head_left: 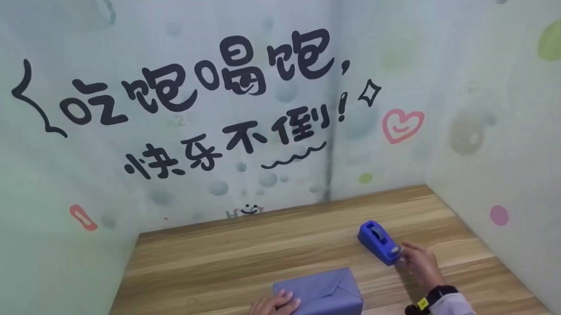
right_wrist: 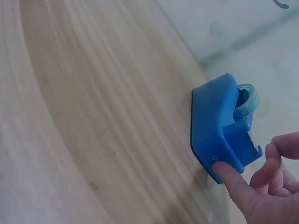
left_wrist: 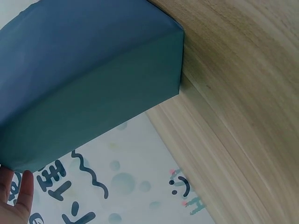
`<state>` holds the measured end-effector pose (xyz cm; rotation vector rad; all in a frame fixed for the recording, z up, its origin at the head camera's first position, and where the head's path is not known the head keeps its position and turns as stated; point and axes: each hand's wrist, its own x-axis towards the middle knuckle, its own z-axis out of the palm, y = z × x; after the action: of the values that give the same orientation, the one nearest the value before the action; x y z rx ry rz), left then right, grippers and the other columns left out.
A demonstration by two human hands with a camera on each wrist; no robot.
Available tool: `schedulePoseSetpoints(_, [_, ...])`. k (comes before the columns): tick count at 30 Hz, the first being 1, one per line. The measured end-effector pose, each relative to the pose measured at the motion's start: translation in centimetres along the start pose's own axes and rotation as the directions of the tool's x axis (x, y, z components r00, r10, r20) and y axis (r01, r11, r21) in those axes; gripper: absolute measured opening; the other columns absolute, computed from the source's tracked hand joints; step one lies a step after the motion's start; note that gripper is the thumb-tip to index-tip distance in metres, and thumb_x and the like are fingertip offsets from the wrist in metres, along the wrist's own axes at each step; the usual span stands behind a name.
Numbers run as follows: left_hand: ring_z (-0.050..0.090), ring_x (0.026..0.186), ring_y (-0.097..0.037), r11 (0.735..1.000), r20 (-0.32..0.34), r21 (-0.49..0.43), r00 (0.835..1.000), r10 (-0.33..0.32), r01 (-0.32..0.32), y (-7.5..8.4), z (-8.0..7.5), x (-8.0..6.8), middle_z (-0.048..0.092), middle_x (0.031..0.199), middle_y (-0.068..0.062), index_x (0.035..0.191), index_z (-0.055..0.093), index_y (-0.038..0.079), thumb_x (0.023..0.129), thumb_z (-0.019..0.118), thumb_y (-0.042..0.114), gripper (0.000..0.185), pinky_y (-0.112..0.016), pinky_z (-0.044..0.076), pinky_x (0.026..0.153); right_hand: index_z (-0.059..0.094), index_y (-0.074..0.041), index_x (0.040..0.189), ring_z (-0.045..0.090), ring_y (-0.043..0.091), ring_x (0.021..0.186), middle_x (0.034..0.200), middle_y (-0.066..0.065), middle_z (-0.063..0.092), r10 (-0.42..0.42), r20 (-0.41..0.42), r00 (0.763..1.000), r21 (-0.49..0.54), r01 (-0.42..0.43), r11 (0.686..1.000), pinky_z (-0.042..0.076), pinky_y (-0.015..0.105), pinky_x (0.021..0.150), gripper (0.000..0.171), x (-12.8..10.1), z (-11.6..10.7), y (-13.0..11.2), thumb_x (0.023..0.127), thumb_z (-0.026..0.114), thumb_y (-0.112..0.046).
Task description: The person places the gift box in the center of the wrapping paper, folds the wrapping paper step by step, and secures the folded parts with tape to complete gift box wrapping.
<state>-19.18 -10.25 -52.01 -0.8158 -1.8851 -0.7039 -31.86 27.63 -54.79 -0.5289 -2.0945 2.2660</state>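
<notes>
A box wrapped in blue-purple paper [head_left: 322,301] lies near the table's front, a folded flap of paper on top. My left hand [head_left: 273,311] rests on its left end, fingertips on the top face; in the left wrist view two fingers [left_wrist: 27,191] show at the box's edge. To the right and farther back stands a blue tape dispenser [head_left: 378,243] with a clear tape roll [right_wrist: 246,100]. My right hand [head_left: 422,262] is at its cutter end. In the right wrist view the thumb [right_wrist: 229,177] touches the dispenser's end, and the index finger bends near the toothed cutter [right_wrist: 252,140].
The wood-grain table [head_left: 228,259] meets a pale back wall [head_left: 265,16] with black lettering and drawings. Pale side walls [head_left: 522,166] stand at left and right. A black band with a yellow tag [head_left: 423,303] is on the right wrist.
</notes>
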Motion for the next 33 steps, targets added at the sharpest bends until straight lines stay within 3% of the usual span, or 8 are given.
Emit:
schedulePoseSetpoints(6, [0.064, 0.084, -0.022, 1.0, -0.02, -0.001, 0.999, 0.03, -0.03, -0.1, 0.3, -0.1, 0.068, 0.097, -0.003, 0.103, 0.07, 0.015, 0.072, 0.075, 0.031, 0.036, -0.027, 0.045, 0.066, 0.037, 0.017, 0.128, 0.059, 0.01, 0.075, 0.094, 0.015, 0.062, -0.038, -0.032, 0.999, -0.067, 0.036, 0.997, 0.053, 0.027, 0.076, 0.051, -0.1, 0.1, 1.0, 0.081, 0.049, 0.002])
schedulePoseSetpoints(9, [0.064, 0.084, -0.023, 1.0, -0.026, -0.002, 0.999, 0.027, -0.027, -0.1, 0.3, -0.1, 0.068, 0.097, -0.003, 0.103, 0.07, 0.015, 0.071, 0.076, 0.031, 0.036, -0.027, 0.045, 0.066, 0.044, 0.017, 0.123, 0.061, 0.01, 0.073, 0.099, 0.022, 0.064, -0.099, -0.047, 0.994, -0.239, 0.085, 0.967, 0.053, 0.025, 0.07, 0.045, -0.1, 0.2, 1.2, 0.083, 0.05, -0.002])
schedulePoseSetpoints(11, [0.064, 0.085, -0.022, 1.0, -0.02, 0.004, 1.0, 0.014, -0.014, 0.0, 0.2, -0.1, 0.068, 0.098, -0.002, 0.103, 0.07, 0.017, 0.071, 0.076, 0.031, 0.036, -0.026, 0.044, 0.067, 0.05, 0.015, 0.119, 0.059, 0.01, 0.069, 0.095, 0.023, 0.064, -0.17, -0.05, 0.984, -0.391, 0.137, 0.91, 0.05, 0.024, 0.064, 0.041, 0.0, 0.4, 1.4, 0.083, 0.05, -0.004])
schedulePoseSetpoints(15, [0.064, 0.089, -0.018, 0.999, 0.015, 0.03, 1.0, -0.02, 0.019, 0.1, 0.0, -0.1, 0.068, 0.1, 0.002, 0.105, 0.069, 0.02, 0.069, 0.077, 0.032, 0.038, -0.024, 0.043, 0.069, 0.056, 0.013, 0.108, 0.05, 0.013, 0.063, 0.079, 0.019, 0.061, -0.323, -0.035, 0.946, -0.608, 0.236, 0.758, 0.039, 0.025, 0.057, 0.031, 0.3, 0.6, 1.8, 0.084, 0.053, -0.005])
schedulePoseSetpoints(21, [0.063, 0.091, -0.016, 0.999, 0.032, 0.046, 0.999, -0.029, 0.027, 0.2, -0.1, 0.0, 0.067, 0.101, 0.003, 0.104, 0.069, 0.021, 0.068, 0.078, 0.032, 0.038, -0.023, 0.043, 0.07, 0.056, 0.011, 0.095, 0.055, 0.024, 0.067, 0.077, 0.023, 0.061, -0.469, -0.003, 0.883, -0.69, 0.338, 0.64, 0.04, 0.03, 0.058, 0.016, 0.6, 0.6, 2.4, 0.083, 0.054, 0.0])
schedulePoseSetpoints(25, [0.063, 0.091, -0.017, 0.999, 0.029, 0.036, 0.999, -0.035, 0.034, 0.1, -0.1, 0.0, 0.067, 0.101, 0.003, 0.104, 0.069, 0.021, 0.069, 0.078, 0.032, 0.039, -0.022, 0.042, 0.069, 0.061, 0.01, 0.092, 0.057, 0.032, 0.071, 0.075, 0.022, 0.063, -0.545, 0.033, 0.838, -0.758, 0.376, 0.533, 0.041, 0.04, 0.063, 0.015, 0.6, 0.4, 2.3, 0.08, 0.057, 0.002])
schedulePoseSetpoints(30, [0.063, 0.088, -0.017, 0.999, -0.007, 0.043, 1.0, -0.015, 0.016, 0.0, 0.1, 0.0, 0.068, 0.099, 0.002, 0.102, 0.07, 0.021, 0.07, 0.076, 0.035, 0.035, -0.022, 0.04, 0.067, 0.065, 0.003, 0.093, 0.055, 0.035, 0.076, 0.075, 0.016, 0.062, -0.559, 0.098, 0.824, -0.841, 0.368, 0.395, 0.037, 0.046, 0.065, 0.017, 0.4, 0.1, 1.6, 0.077, 0.063, -0.004])
schedulePoseSetpoints(33, [0.064, 0.086, -0.018, 0.999, -0.033, 0.051, 0.999, 0.01, -0.009, -0.1, 0.3, 0.1, 0.068, 0.096, 0.001, 0.1, 0.071, 0.019, 0.072, 0.075, 0.036, 0.033, -0.024, 0.042, 0.068, 0.065, -0.001, 0.096, 0.054, 0.037, 0.08, 0.08, 0.017, 0.063, -0.538, 0.13, 0.833, -0.871, 0.355, 0.34, 0.035, 0.047, 0.067, 0.021, 0.2, -0.3, 1.1, 0.076, 0.066, -0.008])
